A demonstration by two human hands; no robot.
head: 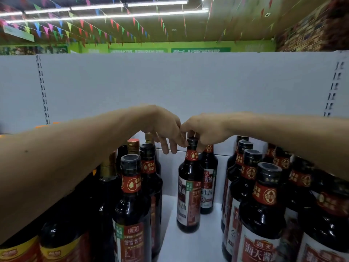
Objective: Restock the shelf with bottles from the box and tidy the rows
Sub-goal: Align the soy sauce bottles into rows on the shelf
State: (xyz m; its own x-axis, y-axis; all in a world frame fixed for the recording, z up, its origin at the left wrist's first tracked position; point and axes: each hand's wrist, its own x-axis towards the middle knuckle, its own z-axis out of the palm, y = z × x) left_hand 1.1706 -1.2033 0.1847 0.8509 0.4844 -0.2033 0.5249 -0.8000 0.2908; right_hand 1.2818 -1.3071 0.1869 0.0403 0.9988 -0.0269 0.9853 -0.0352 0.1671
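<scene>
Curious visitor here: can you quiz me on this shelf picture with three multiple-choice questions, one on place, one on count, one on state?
1. Where do the left hand and right hand meet? A) above the middle row B) above the leftmost row C) below the shelf
2. How many bottles stand in the middle row? A) none B) two C) six
3. How does the front bottle stand? A) on its side B) upright, capless C) upright, capped
Answers: 1 A, they meet over the front bottle and the rear bottle, whose top the right hand curls over; 2 B, only those two stand there; 3 C, its black cap is on.
</scene>
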